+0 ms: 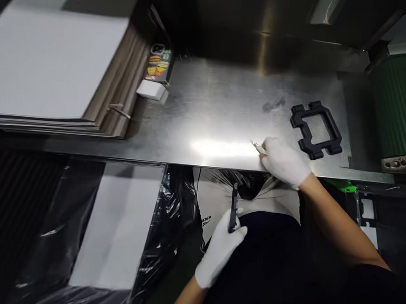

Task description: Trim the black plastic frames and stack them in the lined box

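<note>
Tool (258,147) in its grip — slim, pale-tipped — the gloved right hand (285,162) is over the near edge of a metal bench (208,107), just left of a black frame (304,133) lying flat. On the bench's near side, the gloved left hand (221,240) grips a dark part (234,207), seen edge-on, apart from the tool. The step appears to be handling both; any contact between them calls for closing that gap.
</note>
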### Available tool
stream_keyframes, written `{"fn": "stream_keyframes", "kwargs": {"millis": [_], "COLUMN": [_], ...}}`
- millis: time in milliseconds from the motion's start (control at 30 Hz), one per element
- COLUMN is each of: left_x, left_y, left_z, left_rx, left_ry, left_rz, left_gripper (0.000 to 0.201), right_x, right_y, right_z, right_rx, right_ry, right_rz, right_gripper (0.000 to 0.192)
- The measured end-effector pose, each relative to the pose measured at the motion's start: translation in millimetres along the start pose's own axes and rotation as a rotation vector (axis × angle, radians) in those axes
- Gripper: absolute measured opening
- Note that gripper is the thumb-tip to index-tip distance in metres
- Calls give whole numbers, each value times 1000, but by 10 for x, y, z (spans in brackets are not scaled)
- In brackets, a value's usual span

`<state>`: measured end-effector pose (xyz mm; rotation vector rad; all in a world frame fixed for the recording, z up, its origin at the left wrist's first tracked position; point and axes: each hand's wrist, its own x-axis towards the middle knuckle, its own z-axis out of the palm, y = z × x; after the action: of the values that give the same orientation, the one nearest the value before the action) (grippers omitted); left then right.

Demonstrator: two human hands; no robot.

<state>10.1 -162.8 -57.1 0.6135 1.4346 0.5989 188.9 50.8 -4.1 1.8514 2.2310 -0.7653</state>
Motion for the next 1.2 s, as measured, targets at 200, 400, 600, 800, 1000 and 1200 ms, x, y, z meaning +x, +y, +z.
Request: {"fn": "stream_keyframes", "kwargs": {"millis": [200, 400, 600, 800, 1000, 1200], "left_x": [192, 267, 228, 230, 238, 221], "left_y": [29, -55, -127, -106, -88, -114], "left_z": [48, 107, 162, 228, 273, 277], "left_rx": [96, 111, 170, 154, 138, 170], "left_ry": [-132, -177, -184, -144, -87, -61], "left_rz": [-14, 48, 89, 81, 84, 68], "left_gripper": [46, 42, 26, 25, 12, 10], "right_x": [-1019, -1435, -1475, -1470, -1504, -1540], "right_y": [551, 302, 125, 104, 41, -11], "right_z": [40, 934, 1418, 1393, 1374, 1396], "right_rx": [416, 615, 660, 577, 568, 588], "right_ry": [-218, -465, -437, -459, -412, -395], "right_rz": [-20, -169, -54, 20, 73, 105], "right_gripper": [15, 32, 30, 36, 39, 39]}}
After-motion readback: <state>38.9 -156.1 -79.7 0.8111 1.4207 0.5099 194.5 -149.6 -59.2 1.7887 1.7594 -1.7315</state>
